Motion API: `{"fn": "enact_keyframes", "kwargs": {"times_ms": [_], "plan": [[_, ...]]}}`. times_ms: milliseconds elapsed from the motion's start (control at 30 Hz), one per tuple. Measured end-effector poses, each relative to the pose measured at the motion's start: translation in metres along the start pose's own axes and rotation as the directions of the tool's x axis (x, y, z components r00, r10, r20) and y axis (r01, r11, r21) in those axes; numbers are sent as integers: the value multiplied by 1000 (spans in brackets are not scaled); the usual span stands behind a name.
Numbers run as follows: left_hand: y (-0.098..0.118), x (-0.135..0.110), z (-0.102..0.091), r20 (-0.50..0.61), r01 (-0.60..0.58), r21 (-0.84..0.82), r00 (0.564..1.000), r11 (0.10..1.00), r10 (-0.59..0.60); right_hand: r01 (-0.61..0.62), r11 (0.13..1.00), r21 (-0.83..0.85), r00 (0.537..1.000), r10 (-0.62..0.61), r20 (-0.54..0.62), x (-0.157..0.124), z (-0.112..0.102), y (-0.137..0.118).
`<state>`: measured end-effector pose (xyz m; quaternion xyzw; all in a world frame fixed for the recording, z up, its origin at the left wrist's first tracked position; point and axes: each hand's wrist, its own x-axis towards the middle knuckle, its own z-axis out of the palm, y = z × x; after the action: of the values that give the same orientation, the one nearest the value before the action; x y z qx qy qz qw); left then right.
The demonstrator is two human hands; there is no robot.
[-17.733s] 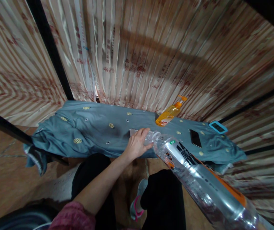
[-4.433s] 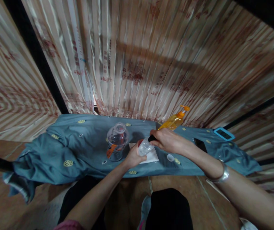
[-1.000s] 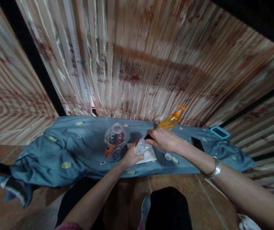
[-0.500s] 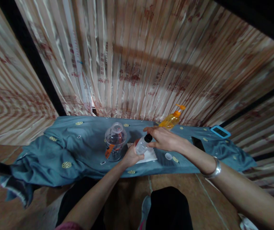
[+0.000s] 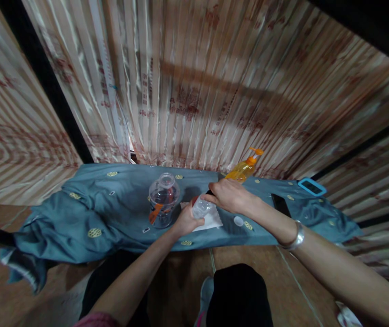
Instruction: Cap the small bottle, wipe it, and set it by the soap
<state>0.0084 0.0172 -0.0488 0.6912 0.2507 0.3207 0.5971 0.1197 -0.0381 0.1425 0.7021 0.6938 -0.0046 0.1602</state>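
My left hand (image 5: 186, 221) is wrapped round a small clear plastic bottle (image 5: 201, 207), which tilts up to the right. At its top end, the fingers of my right hand (image 5: 227, 195) close over the black cap (image 5: 210, 192), hiding most of it. Under the bottle lies a white tissue (image 5: 211, 220). Left of my hands a clear plastic cup with a domed lid (image 5: 163, 202) and an orange label stands upright. A small white round lid (image 5: 238, 221) rests on the cloth below my right wrist.
Behind my right hand is a yellow pump bottle (image 5: 242, 169). A dark phone (image 5: 281, 205) and a blue-framed device (image 5: 312, 186) lie to the right. Everything sits on a teal patterned cloth (image 5: 112, 204) over a narrow surface, with a curtain (image 5: 187, 91) behind and dark poles either side.
My right hand's fingers have closed down from around the black cap onto it, now covering most of it. My left hand keeps the bottle in nearly the same place.
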Motion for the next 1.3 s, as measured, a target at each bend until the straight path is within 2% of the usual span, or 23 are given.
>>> {"fn": "enact_keyframes", "kwargs": {"times_ms": [167, 333, 500, 767, 900, 1000, 1067, 1133, 1233, 1300], "plan": [[2, 0, 0, -16, -13, -23, 1000, 1000, 13, 114, 992, 46, 993, -114, 9, -2, -1, 0], [-1, 0, -1, -4, -4, -7, 1000, 1000, 4, -18, 999, -27, 1000, 18, 8, -2, -1, -2], [-2, 0, -1, -14, -2, 23, 1000, 1000, 2, 90, 995, 30, 996, -91, 26, -5, -4, 1], [6, 1, -2, -21, -10, 30, 1000, 1000, 11, -112, 993, -34, 993, 111, -32, 2, 10, -9], [5, 1, -2, -27, 0, 21, 1000, 1000, 0, -132, 989, 69, 987, 138, -84, 1, 14, -8], [2, 1, -1, -32, -14, 17, 999, 1000, 15, -96, 965, 245, 980, 136, -149, -1, 19, 3], [0, 1, -1, -40, -38, 8, 998, 999, 38, -66, 922, 380, 969, 151, -198, 1, 32, 14], [-1, 1, -1, -41, -48, -6, 998, 999, 47, -70, 874, 480, 957, 195, -216, 8, 57, 25], [-1, 1, 0, -39, -46, -37, 998, 998, 45, -177, 825, 537, 929, 320, -186, 20, 114, 28], [-1, 0, 0, -41, -56, -50, 998, 997, 54, -202, 817, 540, 924, 341, -170, 28, 151, 19]]}}
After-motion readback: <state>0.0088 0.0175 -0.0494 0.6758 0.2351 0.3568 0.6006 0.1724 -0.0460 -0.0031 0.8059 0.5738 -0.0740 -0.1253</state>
